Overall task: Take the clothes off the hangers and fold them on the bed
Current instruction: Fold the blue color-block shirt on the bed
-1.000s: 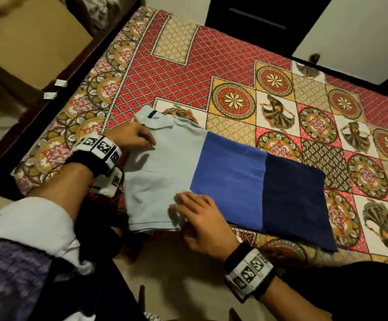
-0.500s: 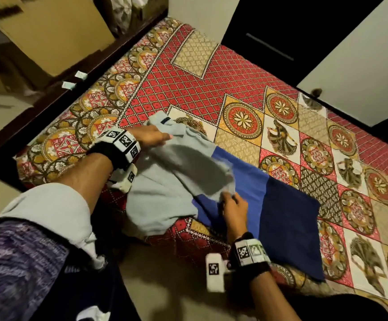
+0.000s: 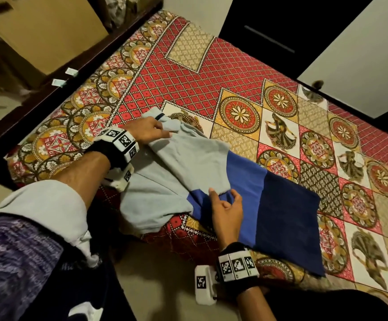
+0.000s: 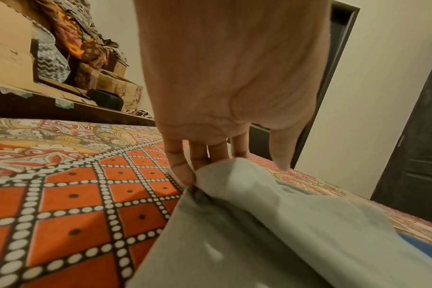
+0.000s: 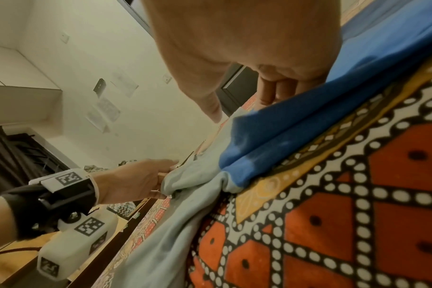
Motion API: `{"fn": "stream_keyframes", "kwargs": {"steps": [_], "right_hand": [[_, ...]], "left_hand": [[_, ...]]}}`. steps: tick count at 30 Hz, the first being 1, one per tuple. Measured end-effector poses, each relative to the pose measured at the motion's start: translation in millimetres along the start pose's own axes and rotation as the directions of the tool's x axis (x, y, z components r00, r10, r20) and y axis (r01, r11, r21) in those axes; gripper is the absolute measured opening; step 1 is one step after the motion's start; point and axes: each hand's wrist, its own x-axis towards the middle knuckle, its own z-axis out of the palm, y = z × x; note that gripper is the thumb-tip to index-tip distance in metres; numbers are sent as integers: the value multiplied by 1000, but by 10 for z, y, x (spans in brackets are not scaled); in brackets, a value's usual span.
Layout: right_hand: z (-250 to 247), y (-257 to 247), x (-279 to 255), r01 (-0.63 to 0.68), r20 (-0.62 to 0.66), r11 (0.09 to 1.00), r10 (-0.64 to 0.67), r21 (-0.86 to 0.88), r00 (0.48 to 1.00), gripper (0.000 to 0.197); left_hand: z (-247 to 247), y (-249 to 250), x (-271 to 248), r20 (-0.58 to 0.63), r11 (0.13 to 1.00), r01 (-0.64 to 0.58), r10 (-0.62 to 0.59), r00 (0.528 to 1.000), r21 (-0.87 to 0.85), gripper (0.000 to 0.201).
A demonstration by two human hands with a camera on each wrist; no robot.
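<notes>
A colour-block shirt point(image 3: 183, 163), in bands of pale grey, blue and navy, lies near the bed's point(image 3: 188, 72) front left corner. Its grey top part is turned over at a slant onto the blue band. My left hand point(image 3: 151, 133) grips the grey cloth just below the collar; the left wrist view shows the fingertips point(image 4: 183, 175) bunching the cloth point(image 4: 259, 233). My right hand point(image 3: 226, 206) is at the near edge of the blue band, fingers loosely bent on the cloth, thumb lifted apart. In the right wrist view the blue fold point(image 5: 296, 126) hides those fingertips. No hanger is in view.
The patterned red and gold bedspread stretches away to the right and back. A dark wooden bed frame point(image 3: 49, 89) and cardboard boxes point(image 3: 44, 35) line the left side. A dark door point(image 3: 269, 31) stands beyond the bed. Bare floor point(image 3: 165, 286) lies at my feet.
The shirt lay flat a second ago. My right hand has since lifted the grey near edge, carried it over onto the blue band and loosened; my left hand kept its hold near the collar.
</notes>
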Motion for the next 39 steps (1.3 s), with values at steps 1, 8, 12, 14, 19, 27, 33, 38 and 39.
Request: {"fn": "stream_keyframes", "kwargs": {"steps": [1,8,12,14,19,27,33,38,39], "right_hand": [[26,-1,-32,18,2,1000,-18,-16,1000,66],[112,-27,-264,172,-69,983,-176,-65,982,54],[120,-25,-272,173,-79,985,-171,12,982,31],[126,-29,-264,164,-77,986,-162,21,984,20],[134,-41,-314,198,-126,979,-190,51,974,10],[133,168,-569,227,-78,972,-231,-51,970,12],[134,171,-568,384,-55,890,-408,-245,911,18],[133,-178,-249,578,208,715,-543,-394,814,61],[162,-200,-178,591,316,673,-499,-444,807,70]], "left_hand": [[17,23,-4,-7,1000,-3,3,1000,13,51],[78,203,-9,-150,994,-84,72,986,-73,23],[99,301,11,-97,971,-87,66,993,-224,10],[117,357,-10,-98,952,-92,66,993,-292,12],[20,357,-101,-151,904,-184,135,979,-387,15],[-158,-64,-257,157,993,-6,25,987,-121,11],[-99,-99,-247,161,988,32,-56,985,150,9],[75,219,-232,14,979,-205,205,979,-2,14],[165,293,-217,31,966,-258,258,966,-26,17]]}}
